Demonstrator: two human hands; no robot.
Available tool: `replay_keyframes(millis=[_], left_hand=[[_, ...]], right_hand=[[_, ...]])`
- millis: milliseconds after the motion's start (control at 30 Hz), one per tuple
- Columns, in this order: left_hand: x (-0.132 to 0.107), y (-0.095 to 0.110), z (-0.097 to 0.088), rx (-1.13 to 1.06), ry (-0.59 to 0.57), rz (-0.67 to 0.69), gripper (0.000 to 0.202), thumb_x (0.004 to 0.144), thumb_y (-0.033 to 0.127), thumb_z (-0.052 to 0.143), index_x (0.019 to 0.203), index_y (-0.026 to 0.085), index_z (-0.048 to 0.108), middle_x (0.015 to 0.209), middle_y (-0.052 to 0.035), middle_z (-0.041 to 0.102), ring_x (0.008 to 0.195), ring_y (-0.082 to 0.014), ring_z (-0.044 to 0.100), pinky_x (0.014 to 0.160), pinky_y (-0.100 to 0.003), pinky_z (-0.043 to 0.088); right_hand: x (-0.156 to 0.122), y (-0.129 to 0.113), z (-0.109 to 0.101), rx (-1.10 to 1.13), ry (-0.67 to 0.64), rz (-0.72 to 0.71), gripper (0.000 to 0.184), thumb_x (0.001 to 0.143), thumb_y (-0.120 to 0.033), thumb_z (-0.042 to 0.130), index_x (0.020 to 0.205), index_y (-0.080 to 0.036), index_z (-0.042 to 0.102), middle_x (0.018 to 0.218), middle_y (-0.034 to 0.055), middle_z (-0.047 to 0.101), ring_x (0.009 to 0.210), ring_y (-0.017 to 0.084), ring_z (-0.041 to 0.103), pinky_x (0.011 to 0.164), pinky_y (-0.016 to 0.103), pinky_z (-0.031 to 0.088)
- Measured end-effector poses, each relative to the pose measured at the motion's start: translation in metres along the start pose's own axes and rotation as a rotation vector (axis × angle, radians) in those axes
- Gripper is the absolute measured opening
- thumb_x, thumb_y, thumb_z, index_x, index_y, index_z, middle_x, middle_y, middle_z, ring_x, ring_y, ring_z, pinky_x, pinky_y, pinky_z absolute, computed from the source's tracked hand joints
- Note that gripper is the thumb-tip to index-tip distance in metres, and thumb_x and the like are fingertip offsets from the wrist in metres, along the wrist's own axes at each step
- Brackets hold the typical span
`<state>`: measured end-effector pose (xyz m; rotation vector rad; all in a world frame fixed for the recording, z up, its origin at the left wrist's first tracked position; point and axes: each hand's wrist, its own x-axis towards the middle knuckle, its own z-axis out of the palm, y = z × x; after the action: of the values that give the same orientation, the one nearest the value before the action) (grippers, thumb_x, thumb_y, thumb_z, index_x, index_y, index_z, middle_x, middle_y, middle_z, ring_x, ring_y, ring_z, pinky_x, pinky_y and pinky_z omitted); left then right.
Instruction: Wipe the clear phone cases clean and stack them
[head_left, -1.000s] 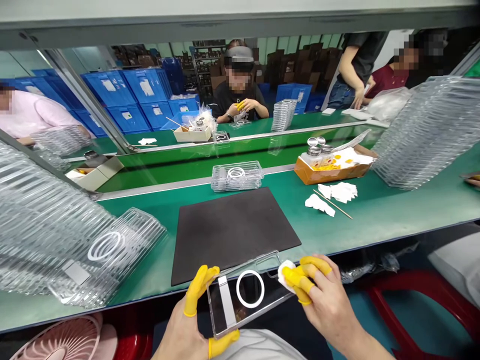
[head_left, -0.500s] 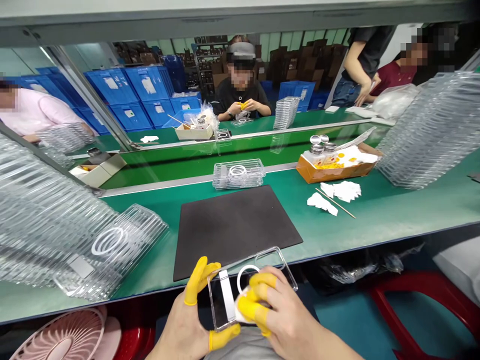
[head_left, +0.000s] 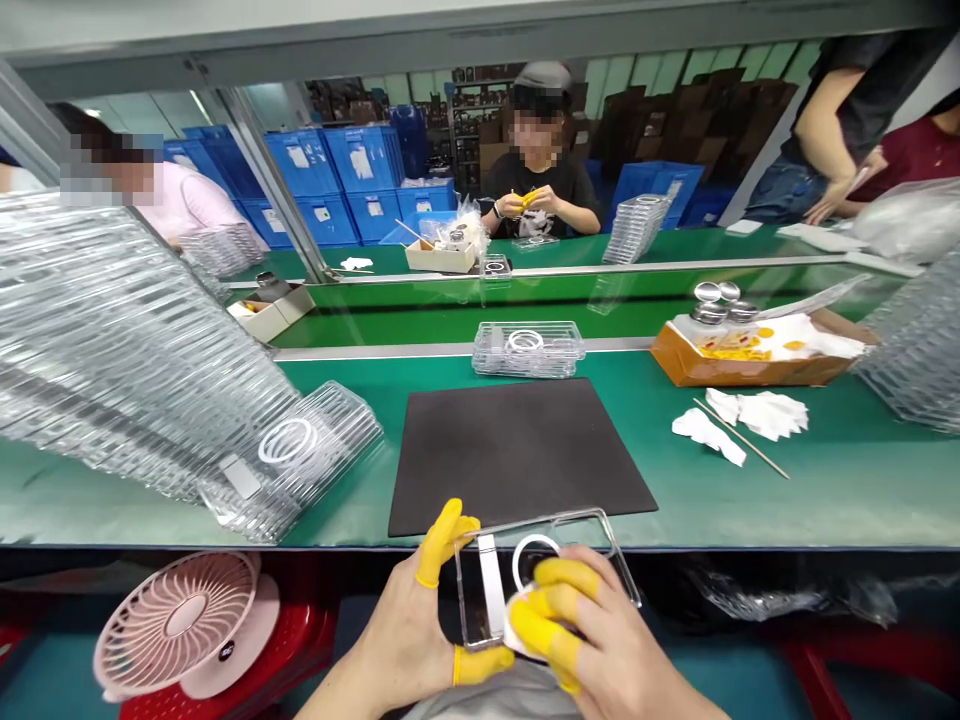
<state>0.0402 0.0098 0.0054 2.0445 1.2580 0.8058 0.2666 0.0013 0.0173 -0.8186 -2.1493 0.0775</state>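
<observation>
A clear rectangular phone case [head_left: 480,600] shows a white ring [head_left: 529,560] beside a white strip [head_left: 492,585], tilted slightly.

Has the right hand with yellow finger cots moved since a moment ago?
Yes, the right hand shifted leftward against the black rectangular mat.

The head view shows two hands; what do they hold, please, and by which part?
The left hand grips a clear phone case's edge; the right hand presses a white wipe on it.

"How's the light?"

"Bright and even, seemingly from overhead, with soft shadows around the hands [head_left: 397,620] [head_left: 600,640]; glare streaks the stacked clear cases [head_left: 127,340]."

"Any distortion?"

"Yes, wide-lens stretching leans those cases outward at the left edge."
</observation>
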Motion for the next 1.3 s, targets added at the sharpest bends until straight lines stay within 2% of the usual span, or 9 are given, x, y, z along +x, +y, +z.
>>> replay_keyframes(millis=[200,300,400,533,633,733,867,1033,1300], left_hand=[[0.002,0.003,0.0,0.024,0.021,0.061,0.124,0.053,0.03,0.092,0.149,0.032,0.013,0.133,-0.0115,0.057,0.117,-0.0314,0.061,0.1,-0.048,0.05],[-0.004,0.002,-0.001,-0.008,0.02,0.094,0.129,0.049,0.032,0.094,0.149,0.032,0.013,0.139,-0.0135,0.053,0.122,-0.0329,0.058,0.102,-0.049,0.048],[-0.013,0.003,-0.003,-0.074,-0.019,0.14,0.133,0.044,0.03,0.096,0.149,0.033,0.014,0.139,-0.0134,0.052,0.126,-0.0338,0.054,0.104,-0.049,0.046],[-0.023,0.007,-0.009,-0.095,-0.074,0.126,0.126,0.048,0.03,0.096,0.149,0.032,0.019,0.14,-0.0143,0.051,0.129,-0.0346,0.05,0.108,-0.051,0.041],[-0.03,0.005,-0.011,-0.093,-0.092,0.105,0.131,0.052,0.033,0.094,0.152,0.029,0.01,0.14,-0.0167,0.05,0.13,-0.0363,0.049,0.109,-0.053,0.039],[-0.04,-0.002,-0.01,-0.089,-0.108,0.061,0.126,0.059,0.038,0.091,0.153,0.028,0.007,0.142,-0.0193,0.047,0.132,-0.0383,0.046,0.11,-0.056,0.036],[-0.052,-0.013,-0.009,-0.131,-0.099,-0.026,0.122,0.064,0.044,0.087,0.153,0.027,0.006,0.142,-0.0203,0.047,0.134,-0.0401,0.043,0.111,-0.059,0.032],[-0.055,-0.018,-0.013,-0.195,0.005,-0.059,0.12,0.066,0.047,0.084,0.152,0.028,0.003,0.142,-0.0201,0.046,0.135,-0.0413,0.041,0.111,-0.063,0.027],[-0.047,-0.022,-0.012,-0.234,0.042,-0.099,0.119,0.067,0.053,0.081,0.153,0.029,0.003,0.145,-0.0189,0.043,0.136,-0.0401,0.039,0.112,-0.063,0.026]], right_hand=[[-0.077,0.052,-0.05,-0.276,-0.04,0.065,0.023,0.083,-0.009,0.059,0.1,-0.022,0.066,0.095,0.0062,0.065,0.1,0.026,0.057,0.097,0.047,0.038],[-0.081,0.067,-0.066,-0.305,0.079,0.175,0.02,0.084,-0.011,0.062,0.099,-0.023,0.065,0.094,0.0064,0.063,0.096,0.026,0.058,0.087,0.042,0.044],[-0.067,0.07,-0.069,-0.269,0.284,0.294,0.02,0.083,-0.012,0.065,0.1,-0.024,0.065,0.095,0.0059,0.062,0.091,0.024,0.059,0.081,0.039,0.045],[-0.041,0.08,-0.059,-0.126,0.369,0.409,0.015,0.083,-0.018,0.067,0.096,-0.025,0.069,0.097,0.0056,0.064,0.092,0.022,0.059,0.084,0.039,0.045],[-0.014,0.097,-0.047,-0.039,0.355,0.495,0.01,0.084,-0.03,0.066,0.09,-0.026,0.072,0.095,0.0052,0.066,0.093,0.022,0.059,0.087,0.04,0.046],[0.016,0.116,-0.033,0.008,0.324,0.542,0.016,0.083,-0.04,0.064,0.086,-0.026,0.073,0.091,0.0049,0.068,0.093,0.023,0.06,0.088,0.041,0.047],[0.046,0.138,-0.009,0.109,0.237,0.624,0.021,0.082,-0.043,0.065,0.085,-0.024,0.071,0.091,0.005,0.069,0.093,0.023,0.061,0.087,0.04,0.049],[0.05,0.153,0.014,0.25,0.114,0.776,0.025,0.091,-0.038,0.061,0.096,-0.014,0.064,0.093,0.0034,0.066,0.082,0.015,0.063,0.077,0.035,0.053],[0.041,0.159,0.014,0.395,0.127,0.871,0.023,0.091,-0.035,0.061,0.099,-0.014,0.064,0.099,0.0042,0.065,0.09,0.017,0.063,0.085,0.039,0.052]])
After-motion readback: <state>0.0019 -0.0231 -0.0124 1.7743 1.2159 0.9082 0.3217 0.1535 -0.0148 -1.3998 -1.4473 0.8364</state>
